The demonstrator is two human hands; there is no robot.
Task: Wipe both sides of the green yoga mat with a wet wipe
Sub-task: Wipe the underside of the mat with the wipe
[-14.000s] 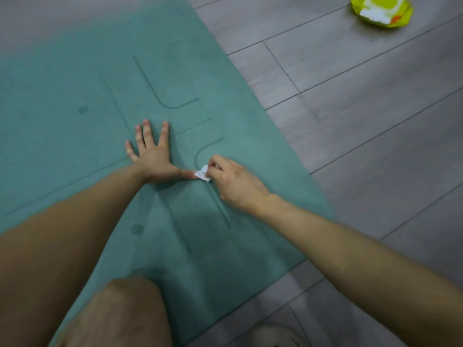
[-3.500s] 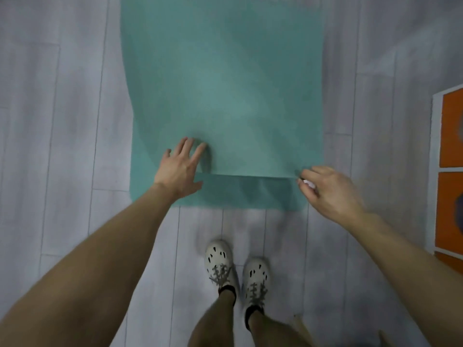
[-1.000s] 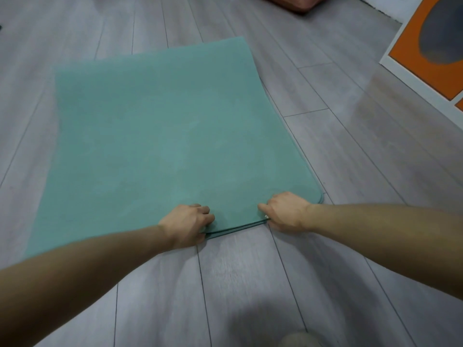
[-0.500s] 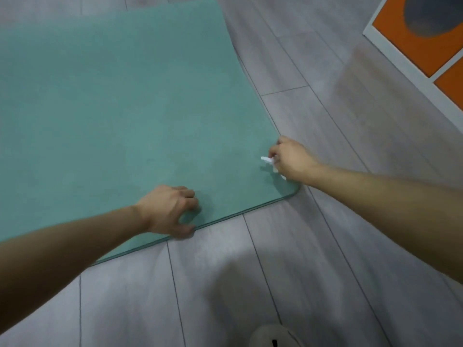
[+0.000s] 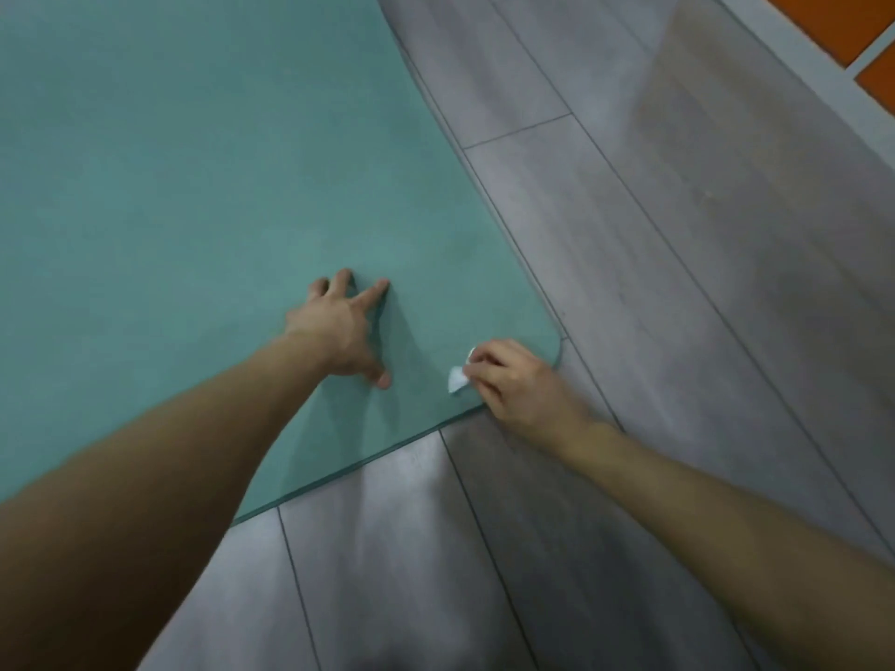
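Observation:
The green yoga mat (image 5: 203, 176) lies flat on the grey floor, its plain unmarked side up, its near right corner rounded. My left hand (image 5: 346, 326) rests on the mat with fingers spread and straight, a little in from the near edge. My right hand (image 5: 508, 380) sits at the mat's near right corner and pinches a small crumpled white wet wipe (image 5: 457, 378) against the mat surface. Most of the wipe is hidden in my fingers.
Grey wood-plank floor (image 5: 678, 283) runs to the right of and in front of the mat. An orange panel with a white frame (image 5: 852, 46) stands at the top right corner.
My left hand uncurled from the mat's near edge and moved onto the mat with fingers spread. My right hand, with the wipe, shifted to the near corner. The view moved closer.

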